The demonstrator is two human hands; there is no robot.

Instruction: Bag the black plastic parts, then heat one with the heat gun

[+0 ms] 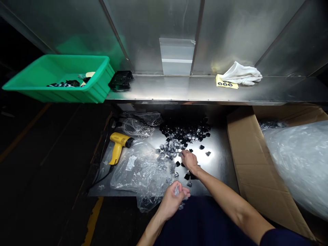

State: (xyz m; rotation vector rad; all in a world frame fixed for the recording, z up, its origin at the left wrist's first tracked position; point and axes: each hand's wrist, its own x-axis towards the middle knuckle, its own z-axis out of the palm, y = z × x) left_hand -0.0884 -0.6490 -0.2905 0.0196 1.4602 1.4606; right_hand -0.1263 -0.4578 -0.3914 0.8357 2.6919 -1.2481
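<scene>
My left hand [172, 200], at the front edge of the metal worktop [217, 147], is curled around several small clear plastic pieces [176, 190]. My right hand [189, 160] reaches to the near right side of a heap of clear plastic pieces [170, 147]. Its fingers are pinched together at the heap, and I cannot make out what is between them. Behind lies a pile of small black parts [184, 130], some with shiny metal on them. A few loose black parts [187, 176] lie around my right wrist.
Left of the heap a clear plastic bag [138, 171] spreads over the front edge. Beyond it are a yellow heat gun [118, 145] and a bag of metal bits [138, 128]. A cardboard box [251, 164] stands right. The shelf above holds a green bin [99, 82] and white gloves [242, 73].
</scene>
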